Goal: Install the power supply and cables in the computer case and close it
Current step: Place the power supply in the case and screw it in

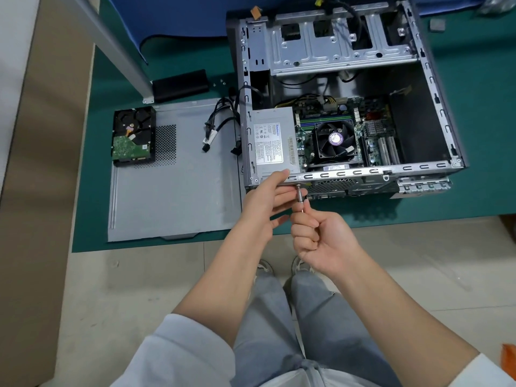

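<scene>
The open computer case lies on its side on the green mat. A grey power supply sits in its near left corner, beside the motherboard fan. Black cables hang out over the case's left wall. My right hand grips a screwdriver whose tip meets the case's rear panel by the power supply. My left hand holds the screwdriver shaft near the tip, with its index finger on the top edge of the case. The grey side panel lies flat to the left.
A hard drive rests on the side panel's far left corner. A black box and small screws lie behind it, by a grey table leg. The mat's front edge runs just under my hands.
</scene>
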